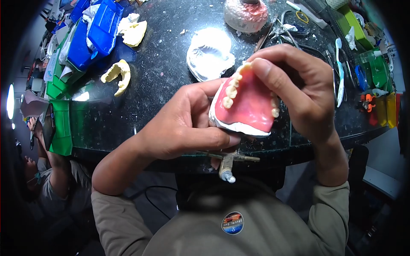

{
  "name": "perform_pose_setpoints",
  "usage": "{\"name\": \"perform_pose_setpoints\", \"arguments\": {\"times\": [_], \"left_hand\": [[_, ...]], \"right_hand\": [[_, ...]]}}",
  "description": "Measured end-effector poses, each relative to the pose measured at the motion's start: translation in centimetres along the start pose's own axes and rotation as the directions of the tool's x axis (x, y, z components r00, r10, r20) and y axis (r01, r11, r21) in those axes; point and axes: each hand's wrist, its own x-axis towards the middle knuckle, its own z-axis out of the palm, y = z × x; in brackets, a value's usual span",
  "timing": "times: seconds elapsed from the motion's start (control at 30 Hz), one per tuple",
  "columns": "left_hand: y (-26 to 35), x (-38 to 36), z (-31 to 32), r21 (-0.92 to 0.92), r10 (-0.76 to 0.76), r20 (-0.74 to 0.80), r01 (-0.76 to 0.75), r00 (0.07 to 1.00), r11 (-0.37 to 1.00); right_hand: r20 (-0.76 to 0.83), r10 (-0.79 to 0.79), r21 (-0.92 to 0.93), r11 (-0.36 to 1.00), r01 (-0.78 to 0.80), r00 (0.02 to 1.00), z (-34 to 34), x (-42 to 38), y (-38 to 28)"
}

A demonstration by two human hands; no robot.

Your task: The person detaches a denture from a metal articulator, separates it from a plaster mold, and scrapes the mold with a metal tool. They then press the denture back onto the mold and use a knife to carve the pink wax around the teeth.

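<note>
**Our grip, the weak point**

Our left hand [181, 123] clasped the white cast [241, 127] near the table edge [299, 149]; slackening could have dropped it. On it sat the pink denture [250, 109], its front pinched by our right hand [301, 87]; uneven force might have tilted it. Farther off lay a white mould [209, 55].

pink denture [250, 102] | cream teeth [232, 92] | seated on white cast [239, 127] | palate side facing camera | held over black bench [166, 64]

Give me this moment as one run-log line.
left hand: holding white cast | pink denture: on cast | right hand: fingers at front teeth | toothbrush: on table
</note>
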Motion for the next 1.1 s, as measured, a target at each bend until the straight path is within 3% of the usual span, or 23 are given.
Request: {"name": "perform_pose_setpoints", "arguments": {"times": [0.07,0.1,0.13,0.17,0.2,0.27,0.3,0.33,0.4,0.43,0.6,0.67,0.7,0.8,0.9,1.03,1.1], "left_hand": [[0.1,-0.2,-0.3,0.024,0.084,0.022,-0.084,0.996,0.996],[0.4,-0.3,-0.5,0.066,0.089,0.018,-0.090,0.996,0.994],[1.3,-0.6,-0.6,0.136,0.099,-0.080,-0.088,0.992,0.987],[2.2,-1.0,-0.7,0.205,0.109,-0.178,-0.071,0.978,0.976],[3.1,-1.3,-0.8,0.268,0.117,-0.273,-0.042,0.955,0.963],[3.2,-1.5,-2.7,0.428,0.549,-0.359,-0.389,0.755,0.816],[4.0,-1.5,-4.3,0.569,0.653,-0.319,-0.412,0.687,0.711],[4.6,-1.6,-5.8,0.692,0.685,-0.340,-0.322,0.644,0.646],[4.9,-1.3,-7.6,0.725,0.648,-0.400,-0.208,0.648,0.656],[4.7,-1.1,-8.3,0.708,0.610,-0.403,-0.190,0.682,0.680],[3.5,-0.6,-9.7,0.625,0.439,-0.436,-0.087,0.786,0.776],[3.6,-0.7,-10.3,0.745,0.450,-0.459,0.056,0.766,0.665],[3.6,-0.8,-10.4,0.790,0.457,-0.469,0.128,0.756,0.600],[4.1,-1.0,-9.7,0.917,0.557,-0.399,0.307,0.728,0.256],[4.7,-1.2,-8.0,0.914,0.696,0.085,0.223,0.713,-0.340],[1.7,0.6,-4.0,0.933,0.615,0.118,0.125,0.780,-0.337],[0.3,1.3,-4.2,0.943,0.610,0.102,0.119,0.786,-0.311]], "right_hand": [[-0.111,-0.129,-0.076,0.990,0.122,0.985,-0.2,-0.1,0.4],[-0.200,-0.147,0.105,0.980,0.170,0.969,-0.3,0.0,0.5],[-0.220,-0.215,0.156,0.955,0.252,0.952,-1.4,0.0,1.1],[-0.334,-0.190,0.205,0.941,0.268,0.923,-2.4,-0.1,1.6],[-0.350,-0.170,0.273,0.922,0.274,0.921,-3.7,-0.2,2.2],[-0.288,-0.148,0.424,0.866,0.265,0.946,-6.1,-0.2,3.4],[-0.257,-0.102,0.489,0.844,0.220,0.961,-6.0,-0.1,3.0],[-0.297,-0.031,0.521,0.832,0.190,0.954,-5.4,0.1,2.8],[-0.359,0.108,0.587,0.798,0.135,0.927,-4.4,0.5,2.3],[-0.155,-0.015,0.660,0.742,0.115,0.988,-5.0,0.5,3.1],[-0.152,0.057,0.703,0.708,0.067,0.987,-3.3,0.5,3.3],[-0.217,0.148,0.687,0.725,0.043,0.965,-2.5,0.6,2.8],[-0.179,0.111,0.672,0.739,0.039,0.978,-2.6,0.6,2.9],[-0.140,0.080,0.620,0.784,0.024,0.987,-2.6,0.7,2.8],[-0.126,0.068,0.585,0.811,0.019,0.990,-2.7,0.8,2.8],[-0.059,0.007,0.551,0.834,0.027,0.998,-3.3,0.7,3.4],[-0.109,0.019,0.445,0.895,0.032,0.994,-2.7,0.7,2.9]]}}
